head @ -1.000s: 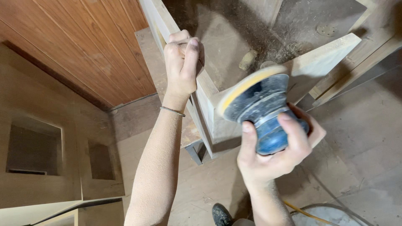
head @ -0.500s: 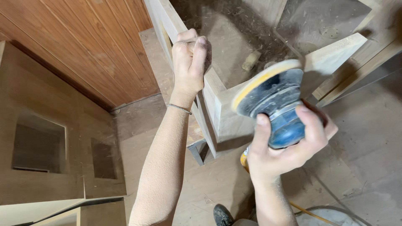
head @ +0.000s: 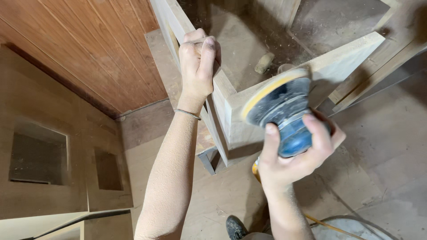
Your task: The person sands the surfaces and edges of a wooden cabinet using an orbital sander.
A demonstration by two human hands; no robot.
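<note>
- Head view, change since a second ago: blue orbital sander (head: 284, 118) shifted right and slightly up along the pale wooden frame (head: 231, 111), yellow-edged pad now tipped against the frame's front corner, centre of frame. Reads as the sanding pass moving on along that edge.
- Left hand (head: 198, 62) higher on the frame's left rail than before, upper centre, with the grip unchanged.
- Left fingers (head: 209, 49): clenched round the rail, thumb laid over the top, steadying the piece; thin bracelet (head: 187, 114) on the wrist.
- Right hand (head: 291, 155), centre right: fingers (head: 270, 142) wrapped tight about the sander's rounded blue body, grasping it from below.
- Elsewhere: reddish panelled wall (head: 84, 49) upper left, dusty floor (head: 391, 146) at right, yellow cord (head: 327, 226) at bottom right, dark shoe (head: 235, 227) at bottom centre.
</note>
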